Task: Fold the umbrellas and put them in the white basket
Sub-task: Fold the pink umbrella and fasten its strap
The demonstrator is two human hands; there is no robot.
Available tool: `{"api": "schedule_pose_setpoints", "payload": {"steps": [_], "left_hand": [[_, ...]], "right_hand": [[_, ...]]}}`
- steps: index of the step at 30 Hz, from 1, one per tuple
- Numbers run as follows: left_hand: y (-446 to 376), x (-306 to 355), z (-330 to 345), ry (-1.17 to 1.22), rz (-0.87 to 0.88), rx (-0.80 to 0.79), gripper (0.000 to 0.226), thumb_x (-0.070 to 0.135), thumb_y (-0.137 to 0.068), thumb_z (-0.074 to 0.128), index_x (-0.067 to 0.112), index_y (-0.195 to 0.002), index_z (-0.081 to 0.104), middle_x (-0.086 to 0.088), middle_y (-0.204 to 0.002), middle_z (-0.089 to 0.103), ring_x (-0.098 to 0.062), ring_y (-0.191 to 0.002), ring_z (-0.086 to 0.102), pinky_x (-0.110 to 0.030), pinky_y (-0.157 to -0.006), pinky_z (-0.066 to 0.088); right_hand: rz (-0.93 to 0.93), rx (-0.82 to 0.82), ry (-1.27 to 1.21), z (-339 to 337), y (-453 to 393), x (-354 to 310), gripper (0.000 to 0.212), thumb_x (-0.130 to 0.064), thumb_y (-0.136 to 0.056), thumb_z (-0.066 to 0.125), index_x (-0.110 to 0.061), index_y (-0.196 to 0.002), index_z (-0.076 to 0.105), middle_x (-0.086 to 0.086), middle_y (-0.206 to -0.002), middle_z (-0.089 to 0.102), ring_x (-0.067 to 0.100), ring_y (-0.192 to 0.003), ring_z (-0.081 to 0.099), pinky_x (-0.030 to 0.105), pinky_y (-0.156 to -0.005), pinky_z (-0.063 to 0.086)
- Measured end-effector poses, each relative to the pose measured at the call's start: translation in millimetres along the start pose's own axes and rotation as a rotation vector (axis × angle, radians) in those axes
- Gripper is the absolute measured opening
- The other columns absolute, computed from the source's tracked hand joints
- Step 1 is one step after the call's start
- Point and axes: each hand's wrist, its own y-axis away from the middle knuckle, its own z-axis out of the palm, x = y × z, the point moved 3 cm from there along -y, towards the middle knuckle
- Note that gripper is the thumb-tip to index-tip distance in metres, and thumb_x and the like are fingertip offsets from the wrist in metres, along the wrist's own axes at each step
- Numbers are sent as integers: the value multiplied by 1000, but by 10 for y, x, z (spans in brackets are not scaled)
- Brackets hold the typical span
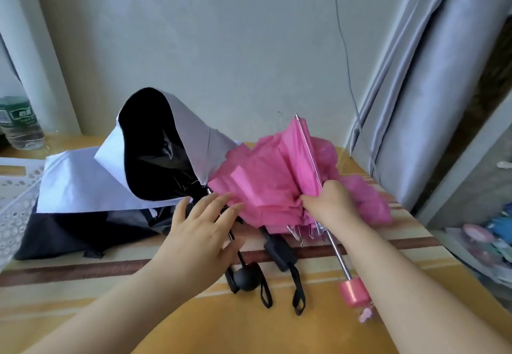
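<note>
At the far left edge lies the white basket point(16, 195), its perforated rim partly under the canopy of the white umbrella point(91, 184), which sprawls open on the counter point(277, 334) with its black lining showing. If that cloth is dragged, it may snag the basket and pull it along. The left hand point(202, 231) hovers flat, its fingers point(219, 201) spread wide and holding nothing, over two black handles point(279, 254) whose straps trail loose; a strap could catch and tug the wrong umbrella. To the right, the pink umbrella point(271, 184) lies crumpled and half collapsed, and the right hand point(329, 201) grips its bunched cloth beside a bare metal rib. A finger could get pinched there, and the shaft looks still extended, so the pink handle point(354, 292) near the counter's edge might slide off.
</note>
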Motion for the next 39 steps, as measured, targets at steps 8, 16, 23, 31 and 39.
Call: {"api": "schedule_pose_setpoints", "payload": {"steps": [8, 16, 23, 31, 39], "left_hand": [[251, 685, -524, 684, -327, 10, 47, 44, -96, 45, 25, -139, 39, 18, -122, 52, 3, -107, 47, -17, -91, 35], [522, 1104, -813, 856, -339, -91, 30, 46, -87, 61, 45, -101, 34, 26, -107, 50, 10, -94, 50, -4, -81, 41], [545, 807, -658, 842, -359, 51, 30, 13, -84, 63, 33, -101, 46, 13, -99, 59, -6, -91, 58, -20, -81, 50], [505, 420, -461, 1208, -484, 15, 34, -6, -80, 64, 21, -101, 67, 7, -92, 74, -13, -87, 69, -26, -75, 55], [304, 418, -379, 1239, -361, -24, 40, -10, -76, 60, 17, -105, 65, -3, -97, 73, -20, -93, 70, -36, -85, 55]], "right_hand": [[-59, 115, -490, -624, 754, -294, 23, -19, -81, 71, -8, -65, 60, -5, -42, 59, 7, -35, 52, 18, -38, 35], [15, 70, -723, -391, 1272, -492, 25, -25, -74, 73, -2, -74, 65, 3, -56, 64, 18, -49, 59, 31, -51, 50], [45, -203, -720, -206, 1316, -656, 38, -42, -69, 71, -6, -79, 67, 10, -69, 72, 32, -69, 69, 51, -68, 59], [-573, 59, -150, -372, 1358, -628, 47, -47, -89, 59, -34, -127, 36, -10, -118, 28, 10, -108, 45, 15, -83, 40], [-377, -358, -80, -65, 1189, -553, 51, -53, -99, 30, -60, -143, 5, -5, -154, -5, 25, -135, 38, 32, -105, 32]]}}
